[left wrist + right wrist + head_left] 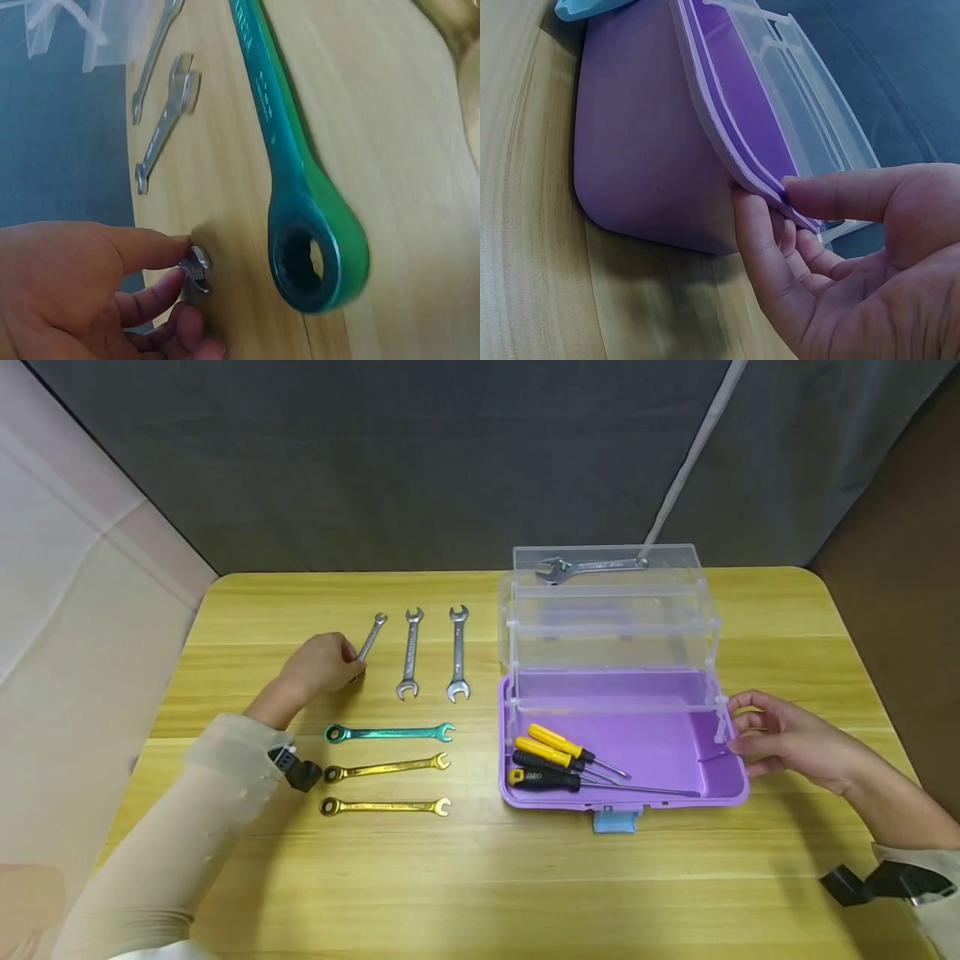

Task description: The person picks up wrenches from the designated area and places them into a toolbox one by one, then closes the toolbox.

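Observation:
My left hand (318, 662) pinches the near end of a small silver open-end wrench (371, 637) between thumb and fingers, at the left of the table. In the left wrist view the wrench's jaw end (196, 268) pokes out past the fingertips. Two larger silver open-end wrenches, one (410, 652) beside the other (459, 652), lie to its right. With thumb above and fingers below, my right hand (787, 739) grips the right rim of a purple toolbox (645, 127). Several screwdrivers, with yellow handles (555, 742) and black handles (547, 778), lie inside the box.
Clear tiered trays (611, 647) stand raised over the box's back, an adjustable wrench (607, 566) in the top one. A blue latch (615, 821) hangs at the front. Nearer me lie a teal ratchet wrench (390, 734) and two gold ones, upper (386, 768) and lower (386, 807).

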The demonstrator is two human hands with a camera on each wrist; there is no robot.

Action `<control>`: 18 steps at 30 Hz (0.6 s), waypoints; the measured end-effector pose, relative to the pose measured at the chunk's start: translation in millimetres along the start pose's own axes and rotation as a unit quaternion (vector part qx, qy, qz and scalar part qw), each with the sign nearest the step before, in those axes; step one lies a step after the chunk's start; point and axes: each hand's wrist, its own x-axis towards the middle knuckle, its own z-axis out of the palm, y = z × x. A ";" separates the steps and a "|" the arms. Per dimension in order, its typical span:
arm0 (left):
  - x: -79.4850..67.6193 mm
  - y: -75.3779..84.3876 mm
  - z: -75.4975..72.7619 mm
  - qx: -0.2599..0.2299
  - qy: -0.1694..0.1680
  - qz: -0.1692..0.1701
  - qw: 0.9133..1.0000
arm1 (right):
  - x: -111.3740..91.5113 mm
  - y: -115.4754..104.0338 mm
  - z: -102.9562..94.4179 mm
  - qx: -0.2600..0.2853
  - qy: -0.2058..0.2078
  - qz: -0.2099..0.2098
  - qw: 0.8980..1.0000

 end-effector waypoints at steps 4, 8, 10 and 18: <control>1.6 -7.3 -2.4 0.000 -0.003 -0.007 1.000 | -0.1 -0.7 0.7 -0.005 0.004 0.001 1.000; 1.9 -12.0 -2.8 -0.011 0.001 -0.002 1.000 | -0.3 -0.4 1.9 -0.006 0.005 0.002 1.000; 2.0 -13.3 -3.1 -0.018 -0.001 -0.001 1.000 | -0.3 0.1 2.0 -0.006 0.006 0.004 1.000; 3.5 -11.9 -6.0 -0.049 -0.031 -0.007 0.998 | -0.7 0.3 0.7 0.003 0.006 -0.003 1.000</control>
